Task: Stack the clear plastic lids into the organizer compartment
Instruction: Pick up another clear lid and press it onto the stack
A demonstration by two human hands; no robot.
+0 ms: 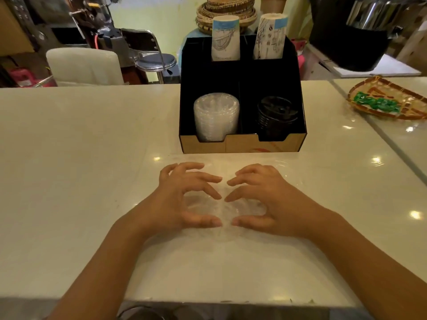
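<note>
A black organizer with a tan front stands on the white counter. Its front left compartment holds a stack of clear plastic lids. The front right one holds black lids. Closer to me, more clear lids lie on the counter, faint and hard to outline. My left hand and my right hand curl around them from either side. Fingertips and thumbs almost meet in the middle.
Two stacks of paper cups stand in the organizer's rear slots. A woven tray with green packets lies at the right. A dark machine sits back right, and a stool stands beyond the counter's far edge.
</note>
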